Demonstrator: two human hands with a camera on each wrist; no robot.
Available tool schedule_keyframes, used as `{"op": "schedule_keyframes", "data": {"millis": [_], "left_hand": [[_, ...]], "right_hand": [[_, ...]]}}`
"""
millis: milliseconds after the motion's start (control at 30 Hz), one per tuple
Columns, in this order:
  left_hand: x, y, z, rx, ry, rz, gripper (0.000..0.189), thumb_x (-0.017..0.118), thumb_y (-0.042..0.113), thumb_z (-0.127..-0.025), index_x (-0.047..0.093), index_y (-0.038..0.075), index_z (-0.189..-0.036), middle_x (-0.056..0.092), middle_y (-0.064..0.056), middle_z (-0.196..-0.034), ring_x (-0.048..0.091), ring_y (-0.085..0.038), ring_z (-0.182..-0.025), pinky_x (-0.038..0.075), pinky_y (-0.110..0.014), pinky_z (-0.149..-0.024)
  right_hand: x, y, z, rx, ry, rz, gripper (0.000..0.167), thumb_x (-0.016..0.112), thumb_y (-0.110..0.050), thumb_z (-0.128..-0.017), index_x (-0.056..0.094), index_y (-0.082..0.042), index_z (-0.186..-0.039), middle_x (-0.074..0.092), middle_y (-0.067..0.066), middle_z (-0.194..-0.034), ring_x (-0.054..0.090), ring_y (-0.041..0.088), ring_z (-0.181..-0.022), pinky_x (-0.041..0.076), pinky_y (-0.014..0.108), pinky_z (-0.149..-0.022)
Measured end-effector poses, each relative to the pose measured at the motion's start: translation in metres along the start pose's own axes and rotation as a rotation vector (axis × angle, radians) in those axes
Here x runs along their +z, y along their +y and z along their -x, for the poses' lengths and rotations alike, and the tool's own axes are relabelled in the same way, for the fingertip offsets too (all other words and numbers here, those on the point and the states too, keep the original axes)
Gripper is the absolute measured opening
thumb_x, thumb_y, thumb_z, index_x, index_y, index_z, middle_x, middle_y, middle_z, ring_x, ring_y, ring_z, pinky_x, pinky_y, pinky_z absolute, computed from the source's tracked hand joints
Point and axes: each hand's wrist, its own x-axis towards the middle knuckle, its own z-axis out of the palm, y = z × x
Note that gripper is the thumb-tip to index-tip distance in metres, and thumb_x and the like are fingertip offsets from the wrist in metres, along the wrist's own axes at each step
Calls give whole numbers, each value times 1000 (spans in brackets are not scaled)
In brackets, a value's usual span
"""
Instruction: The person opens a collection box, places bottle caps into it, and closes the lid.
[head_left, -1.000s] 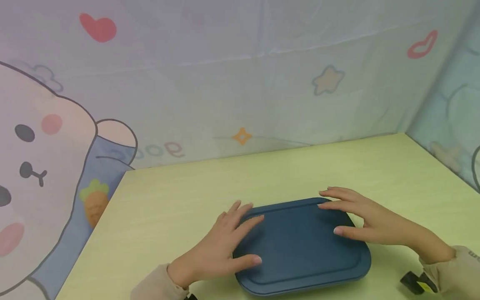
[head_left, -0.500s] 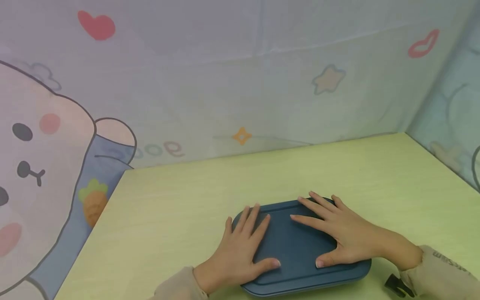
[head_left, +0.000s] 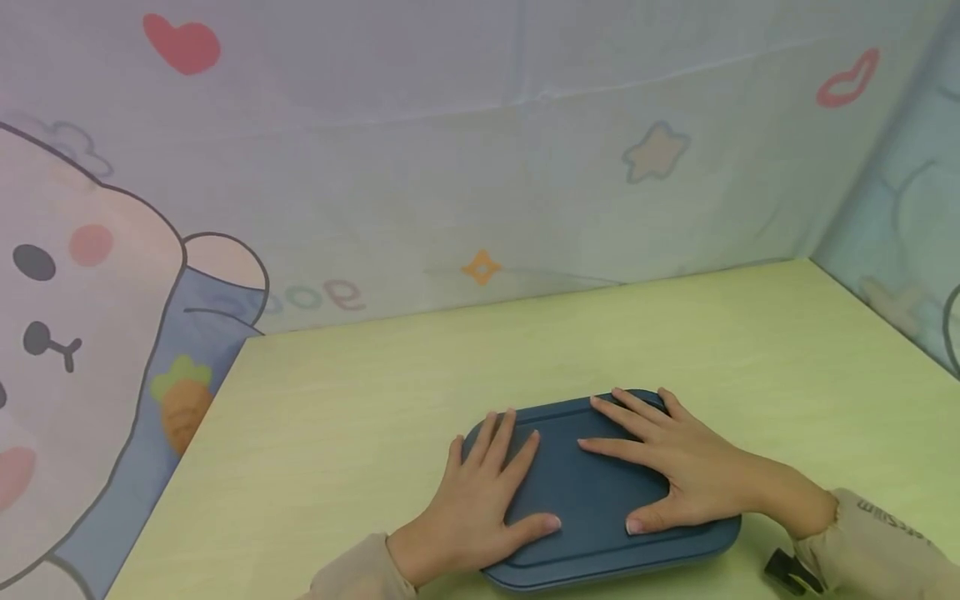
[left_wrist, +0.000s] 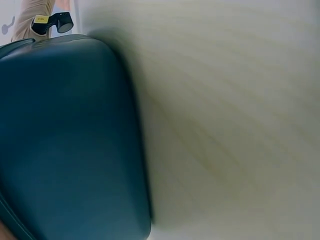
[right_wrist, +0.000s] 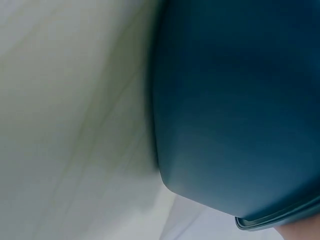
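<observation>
A dark blue lidded box (head_left: 570,475) with rounded corners lies on the table. On the left part of its lid rests my left hand (head_left: 476,508), its fingers spread and straight. My right hand (head_left: 682,471) lies spread over the right part of the lid, thumb toward the near edge. Bare lid shows between the two hands. In the left wrist view the box's smooth side wall (left_wrist: 70,130) fills the left; the right wrist view shows a side wall (right_wrist: 235,110) too, with a bit of skin at the lower right corner. What the box holds is hidden.
The pale yellow-green table (head_left: 360,383) stretches around the box. Behind it hangs a printed cloth (head_left: 375,167) with hearts, a star and a cartoon animal. A black wrist camera mount (head_left: 791,573) sits under the right sleeve.
Both hands have come down from hovering above the lid and now lie flat on it. The right hand also moved leftward. The box stays about where it was.
</observation>
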Motion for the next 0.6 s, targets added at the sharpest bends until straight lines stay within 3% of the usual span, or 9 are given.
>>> {"op": "schedule_keyframes", "data": {"millis": [433,600], "left_hand": [[2,0,1,13,21,-11,78,29,66,-90,23,16,-149,1,-14,-155,-3,-33,-140,18,-69,-99],[0,-1,1,4,13,32,76,31,65,-91,22,17,-149,-1,-12,-155,-4,-32,-141,16,-68,-100]], "right_hand": [[1,-1,4,-40,-1,38,72,60,-50,-84,32,-26,-146,15,13,-154,5,32,-141,14,71,-92],[1,-1,3,-31,3,33,72,61,-50,-84,33,-26,-145,16,12,-154,8,32,-141,15,70,-92]]}}
